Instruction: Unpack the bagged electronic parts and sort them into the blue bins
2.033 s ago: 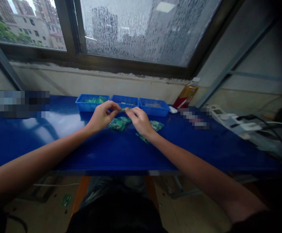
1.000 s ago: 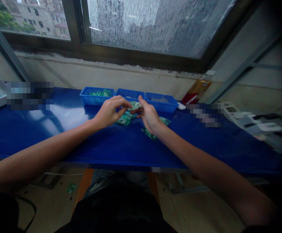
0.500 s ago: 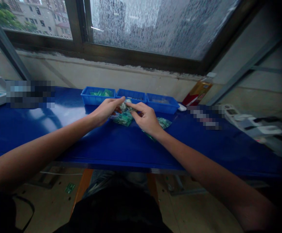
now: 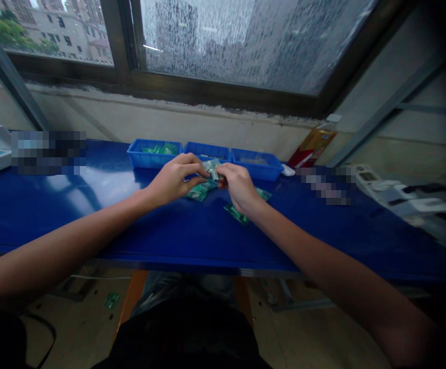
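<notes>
Between my two hands, above the blue table (image 4: 161, 230), is a small clear plastic bag (image 4: 212, 165) with light, greenish and metallic-looking bits; its contents are too small to name. My left hand (image 4: 177, 178) pinches the bag's left side between thumb and fingers. On the other side, my right hand (image 4: 241, 188) has its fingers closed on the bag's right edge. Just below lies a green plastic packet (image 4: 197, 193), partly covered by the left fingers. Another green packet (image 4: 237, 214) rests under my right wrist, and a third packet (image 4: 263, 194) shows behind that hand.
Three blue bins stand in a row by the wall: a left bin (image 4: 151, 160) with green packets, a middle bin (image 4: 192, 148) and a right bin (image 4: 259, 170) with small contents. A gold-red carton (image 4: 311, 147) and a power strip (image 4: 384, 189) are rightward. A green packet (image 4: 111, 300) lies on the floor.
Both hands have shifted slightly right with the bag. The right fingers have curled in around its edge, and more of the bag and of the packet under the right wrist shows.
</notes>
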{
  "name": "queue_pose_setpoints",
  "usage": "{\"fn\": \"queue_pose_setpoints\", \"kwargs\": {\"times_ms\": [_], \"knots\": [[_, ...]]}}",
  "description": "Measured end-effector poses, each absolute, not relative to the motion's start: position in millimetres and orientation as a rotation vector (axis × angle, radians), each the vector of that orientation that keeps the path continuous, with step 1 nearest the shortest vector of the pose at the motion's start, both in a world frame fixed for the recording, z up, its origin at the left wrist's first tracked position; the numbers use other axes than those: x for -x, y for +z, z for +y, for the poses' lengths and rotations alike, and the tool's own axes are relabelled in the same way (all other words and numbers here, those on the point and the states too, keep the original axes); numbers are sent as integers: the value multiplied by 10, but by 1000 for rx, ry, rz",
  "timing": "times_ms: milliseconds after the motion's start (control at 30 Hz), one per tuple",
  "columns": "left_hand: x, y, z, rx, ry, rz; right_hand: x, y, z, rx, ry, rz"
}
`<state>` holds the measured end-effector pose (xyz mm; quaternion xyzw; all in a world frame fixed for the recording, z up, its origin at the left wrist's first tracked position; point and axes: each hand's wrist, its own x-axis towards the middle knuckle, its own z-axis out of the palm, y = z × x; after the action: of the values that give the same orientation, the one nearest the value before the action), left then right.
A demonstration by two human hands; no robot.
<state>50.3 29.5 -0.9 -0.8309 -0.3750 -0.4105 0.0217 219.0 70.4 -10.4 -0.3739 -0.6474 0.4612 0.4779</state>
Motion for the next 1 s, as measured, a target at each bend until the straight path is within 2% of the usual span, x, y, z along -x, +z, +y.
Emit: {"fn": "queue_pose_setpoints", "kwargs": {"times_ms": [100, 233, 400, 500, 633, 733, 833, 1000], "knots": [[-503, 9, 313, 2662, -1317, -1441, -2209, -101, 686, 876, 849, -1680], [-488, 45, 346, 2686, -1716, -1949, -2213, -82, 602, 755, 459, -1921], [-474, 17, 390, 2620, -2015, -2095, -2223, -94, 574, 688, 340, -2034], [-487, 12, 367, 2534, -1946, -1830, -2232, -77, 575, 725, 399, -2040], [-510, 54, 259, 2478, -1479, -1316, -2211, -27, 561, 776, 680, -1979], [-536, 74, 190, 2520, -1245, -1119, -2186, -15, 575, 816, 898, -1851], [-563, 68, 188, 2565, -1250, -1170, -2187, -15, 584, 833, 835, -1800], [-476, 26, 320, 2813, -1638, -1710, -2219, -2, 520, 759, 466, -1985]]}}
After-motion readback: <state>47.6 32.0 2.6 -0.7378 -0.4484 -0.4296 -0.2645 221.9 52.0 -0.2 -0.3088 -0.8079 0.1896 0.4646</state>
